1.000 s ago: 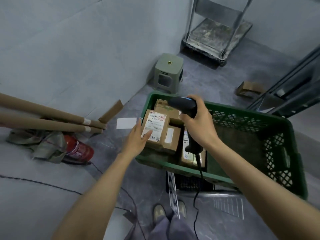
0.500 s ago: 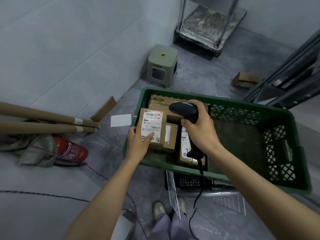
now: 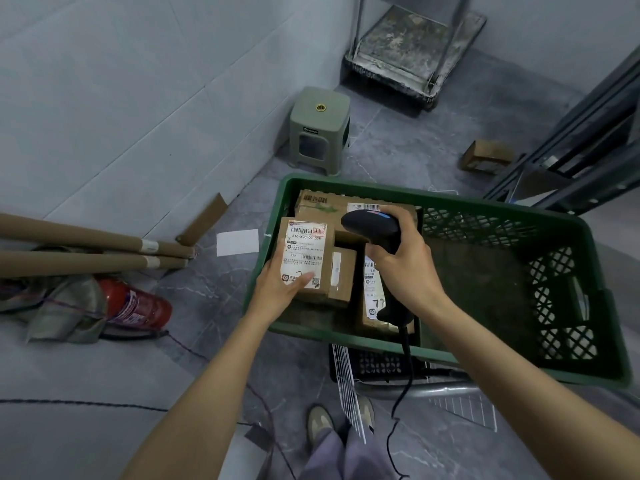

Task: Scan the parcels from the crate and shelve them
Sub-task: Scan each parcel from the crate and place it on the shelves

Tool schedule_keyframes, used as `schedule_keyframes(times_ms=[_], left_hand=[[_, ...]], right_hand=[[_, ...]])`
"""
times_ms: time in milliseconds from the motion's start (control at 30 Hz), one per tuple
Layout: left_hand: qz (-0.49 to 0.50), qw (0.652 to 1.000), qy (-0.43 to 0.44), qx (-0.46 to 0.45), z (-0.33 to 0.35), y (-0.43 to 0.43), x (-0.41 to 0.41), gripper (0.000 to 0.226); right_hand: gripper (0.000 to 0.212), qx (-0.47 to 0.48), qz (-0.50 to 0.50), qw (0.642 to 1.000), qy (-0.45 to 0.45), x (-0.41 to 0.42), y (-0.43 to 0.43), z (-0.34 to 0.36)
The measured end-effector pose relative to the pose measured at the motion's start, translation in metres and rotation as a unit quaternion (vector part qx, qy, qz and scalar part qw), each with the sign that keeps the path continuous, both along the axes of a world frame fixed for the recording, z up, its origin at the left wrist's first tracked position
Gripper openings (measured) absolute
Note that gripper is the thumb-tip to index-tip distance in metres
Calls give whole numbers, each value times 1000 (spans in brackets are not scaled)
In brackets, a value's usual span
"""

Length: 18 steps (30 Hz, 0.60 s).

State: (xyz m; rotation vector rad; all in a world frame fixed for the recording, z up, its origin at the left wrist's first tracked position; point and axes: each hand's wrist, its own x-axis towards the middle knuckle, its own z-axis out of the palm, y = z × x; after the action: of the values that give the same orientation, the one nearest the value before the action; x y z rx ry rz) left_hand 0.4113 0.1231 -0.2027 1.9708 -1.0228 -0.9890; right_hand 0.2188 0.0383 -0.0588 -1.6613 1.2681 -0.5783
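The left hand [image 3: 277,289] grips 1 parcel [image 3: 304,251], label up and thumb on the label, over the crate's [image 3: 485,206] left end. The right hand [image 3: 405,268] is wrapped round a scanner [image 3: 370,226], whose head points at that parcel. Other parcels [image 3: 317,204] lie inside the crate's left end. A stool [image 3: 320,128] stands beyond the crate.
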Motion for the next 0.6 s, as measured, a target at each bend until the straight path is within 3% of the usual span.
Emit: schedule_keyframes(times_ms=[600], left_hand=[[43, 999, 15, -19, 25, 2, -13, 82]], right_hand=[[50, -19, -33, 999, -21, -11, 9, 28]])
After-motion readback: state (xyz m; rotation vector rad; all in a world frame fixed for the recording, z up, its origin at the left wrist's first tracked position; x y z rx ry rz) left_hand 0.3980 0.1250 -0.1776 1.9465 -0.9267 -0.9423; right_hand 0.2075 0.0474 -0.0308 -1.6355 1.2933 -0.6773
